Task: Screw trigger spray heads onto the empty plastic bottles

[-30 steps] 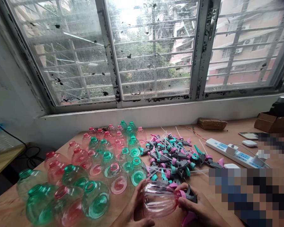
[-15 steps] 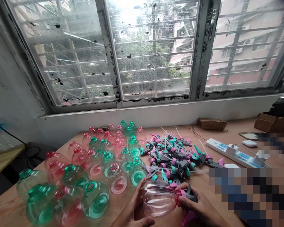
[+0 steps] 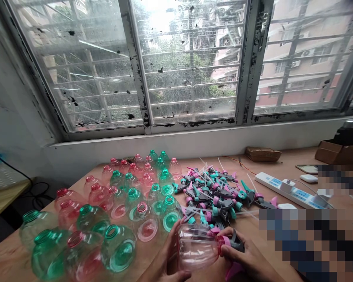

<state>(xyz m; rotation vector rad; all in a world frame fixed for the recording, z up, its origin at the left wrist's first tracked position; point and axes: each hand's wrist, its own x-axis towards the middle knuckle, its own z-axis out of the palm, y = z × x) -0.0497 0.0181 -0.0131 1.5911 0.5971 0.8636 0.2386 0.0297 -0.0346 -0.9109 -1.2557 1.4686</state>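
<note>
In the head view, one clear pink bottle (image 3: 198, 250) lies sideways between two hands, just in front of the heap of trigger sprayers (image 3: 214, 192). The left hand (image 3: 167, 256) wraps its grip around the base end of this bottle. The right hand (image 3: 244, 256) has its grip closed on one grey trigger sprayer (image 3: 237, 244), whose pink collar (image 3: 225, 241) sits at the bottle's neck; whether it is screwed tight I cannot tell.

Left of the heap, more bottles stand upright on the wooden surface (image 3: 6, 258). Counted by their necks, there are sixteen pink bottles (image 3: 98, 196) and thirteen green bottles (image 3: 117, 250), though those farthest back overlap. The heap's sprayers, grey with pink or teal parts, tangle too closely to count.

Right of the heap lies one white power strip (image 3: 269, 181), with one small white object (image 3: 286, 206) just beside the heap. Behind and right of the heap sit two brown boxes (image 3: 263, 154). Beyond the heap is one barred window (image 3: 191, 66).
</note>
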